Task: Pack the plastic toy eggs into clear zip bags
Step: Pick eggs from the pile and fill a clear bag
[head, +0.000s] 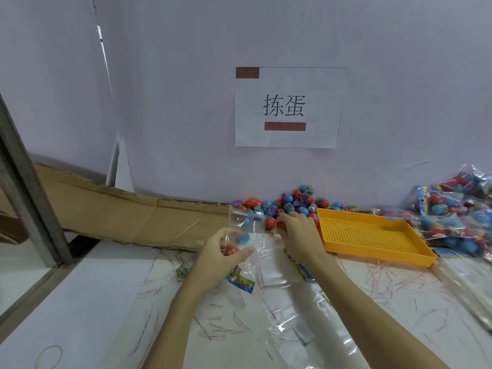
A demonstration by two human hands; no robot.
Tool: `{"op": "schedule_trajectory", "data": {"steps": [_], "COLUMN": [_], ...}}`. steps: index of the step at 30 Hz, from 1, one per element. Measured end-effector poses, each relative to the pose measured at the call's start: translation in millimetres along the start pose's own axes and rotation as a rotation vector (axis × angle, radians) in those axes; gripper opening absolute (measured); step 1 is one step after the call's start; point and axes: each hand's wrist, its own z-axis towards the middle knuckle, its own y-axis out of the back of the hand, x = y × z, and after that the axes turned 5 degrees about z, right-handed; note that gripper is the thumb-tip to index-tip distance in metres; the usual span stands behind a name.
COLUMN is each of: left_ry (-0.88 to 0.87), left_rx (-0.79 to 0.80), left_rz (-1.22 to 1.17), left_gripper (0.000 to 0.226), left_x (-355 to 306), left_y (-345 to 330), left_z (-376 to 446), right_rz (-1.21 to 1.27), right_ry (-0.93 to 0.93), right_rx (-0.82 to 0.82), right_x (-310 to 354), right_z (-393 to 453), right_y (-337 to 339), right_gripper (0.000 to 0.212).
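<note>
Left hand (222, 251) grips upright clear bag (249, 222), mouth up; right hand (298, 233) grips an egg (280, 225).

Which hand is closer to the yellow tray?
The right hand. It sits just left of the yellow tray, close to its near-left corner, reaching into the loose eggs. The left hand is farther left, holding the clear bag.

Both hands' fingers (234, 253) curled, pinching.
</note>
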Motion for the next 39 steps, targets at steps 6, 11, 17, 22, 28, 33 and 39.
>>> {"op": "schedule_trajectory", "data": {"steps": [6,11,17,22,28,33,39], "left_ry": [-0.015,-0.042,-0.124,-0.187,-0.212,-0.256,-0.262], "left_rx": [-0.005,-0.051,-0.052,0.03,0.018,-0.018,-0.029], "left_rz": [0.023,0.079,0.206,0.216,0.2,0.17,0.105], "left_gripper": [0.061,0.052,0.052,0.053,0.049,0.053,0.058], "left_x": [-2,0,-4,-7,-7,-8,-7], "left_y": [-3,-7,-10,-12,-12,-11,-9], "left_z": [-1,1,-3,-6,-6,-7,-6], "right_rz": [0.791,1.151,0.923,0.777,0.584,0.8,0.841], "right_ry": [-0.186,-0.151,0.09,0.153,0.226,0.109,0.039], "right_rx": [-0.325,-0.465,-0.602,-0.514,-0.484,-0.326,-0.22], "right_x": [19,32,40,37,35,34,31], "right_z": [-23,-53,-63,-64,-66,-68,-69], "right_y": [5,12,18,16,20,26,25], "right_gripper": [0.021,0.016,0.025,0.026,0.023,0.029,0.021]}}
